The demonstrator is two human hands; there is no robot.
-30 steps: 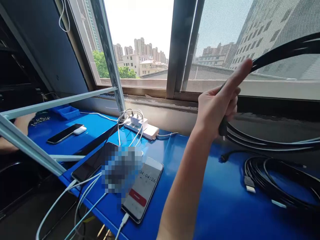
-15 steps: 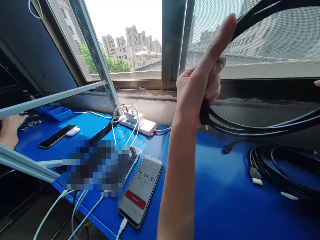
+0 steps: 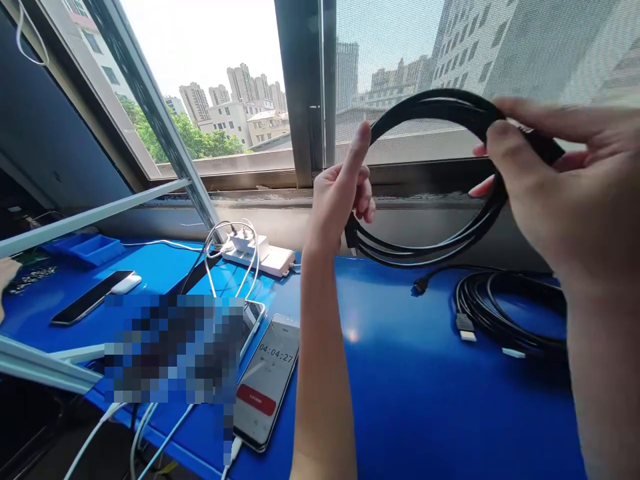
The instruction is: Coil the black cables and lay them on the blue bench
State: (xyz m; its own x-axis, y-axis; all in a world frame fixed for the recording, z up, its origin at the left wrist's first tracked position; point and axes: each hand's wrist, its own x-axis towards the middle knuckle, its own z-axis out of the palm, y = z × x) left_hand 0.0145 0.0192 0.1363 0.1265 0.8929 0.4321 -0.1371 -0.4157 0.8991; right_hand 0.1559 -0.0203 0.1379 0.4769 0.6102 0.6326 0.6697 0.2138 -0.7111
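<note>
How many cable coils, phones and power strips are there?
Black cable coils: 2, held coil, table coil.
Phones: 3, timer phone, dark phone, partly hidden phone.
White power strip: 1.
Total: 6.

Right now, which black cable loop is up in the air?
The loop between left hand and right hand; the other coil lies on the blue table.

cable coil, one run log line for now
left hand: grips black cable coil | right hand: pinches its top | coil: held above blue table | second coil: on table
</note>
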